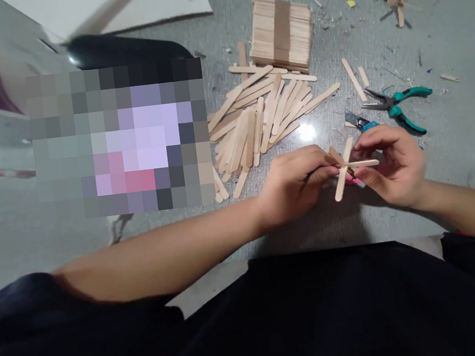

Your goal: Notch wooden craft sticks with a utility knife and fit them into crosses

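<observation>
The left hand [293, 183] pinches a stick star [345, 165], its long stick [341, 187] slanting away; the right hand [396, 167] curls close, grip unclear.

From my remote seat I see cool, middling light, a white glare spot on the tabletop [461, 112], soft shadow below the left hand [292, 186], a shirt [321, 311] sunk to near-black, and coarse pixelation covering the centre-left.

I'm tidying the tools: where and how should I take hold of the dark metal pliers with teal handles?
Probably take the dark metal pliers by both teal handles, coming from the right: they splay open toward that side, while the pointed nose faces left, toward pale, flat wooden sticks.
</observation>
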The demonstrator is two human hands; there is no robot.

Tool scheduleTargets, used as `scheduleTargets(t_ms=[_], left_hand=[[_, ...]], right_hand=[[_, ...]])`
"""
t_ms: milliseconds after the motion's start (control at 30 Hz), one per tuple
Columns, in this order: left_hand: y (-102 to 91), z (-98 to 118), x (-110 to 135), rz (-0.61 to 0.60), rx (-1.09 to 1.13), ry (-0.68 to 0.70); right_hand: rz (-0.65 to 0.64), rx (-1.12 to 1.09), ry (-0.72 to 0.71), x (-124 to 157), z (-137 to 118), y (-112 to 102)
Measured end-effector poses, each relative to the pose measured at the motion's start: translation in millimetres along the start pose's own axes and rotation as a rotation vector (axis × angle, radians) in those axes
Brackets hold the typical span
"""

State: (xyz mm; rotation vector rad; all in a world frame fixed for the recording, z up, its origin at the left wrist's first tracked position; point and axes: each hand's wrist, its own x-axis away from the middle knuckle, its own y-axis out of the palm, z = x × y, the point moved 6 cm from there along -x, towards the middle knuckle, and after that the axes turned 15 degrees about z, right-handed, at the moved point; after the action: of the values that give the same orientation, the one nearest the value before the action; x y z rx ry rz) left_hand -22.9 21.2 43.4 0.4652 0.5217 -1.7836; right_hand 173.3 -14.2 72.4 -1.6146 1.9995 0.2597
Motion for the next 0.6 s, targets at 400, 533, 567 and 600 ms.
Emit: scheduleTargets(t_ms=[400, 533, 567, 600], left_hand=[[1.2, 0.0, 1.7, -0.109, 0.019, -0.145], [1.9, -0.2, -0.4, -0.149, 0.203, -0.149], [2.2, -0.6, -0.4, -0.149, 0.239, -0.136], [2.4, -0.8, -0.1, -0.141, 0.266, -0.114]], right_hand=[[-0.278, 0.228, -0.236, -0.5, -9.3, 6.7], [-0.301, 0.404, -0.505, 3.8, -17.0, 5.2], [-0.315, 0.436, -0.528, 4.4, -17.9, 4.7], [-0.333, 0.463, -0.546, 5.0, -18.9, 4.3]])
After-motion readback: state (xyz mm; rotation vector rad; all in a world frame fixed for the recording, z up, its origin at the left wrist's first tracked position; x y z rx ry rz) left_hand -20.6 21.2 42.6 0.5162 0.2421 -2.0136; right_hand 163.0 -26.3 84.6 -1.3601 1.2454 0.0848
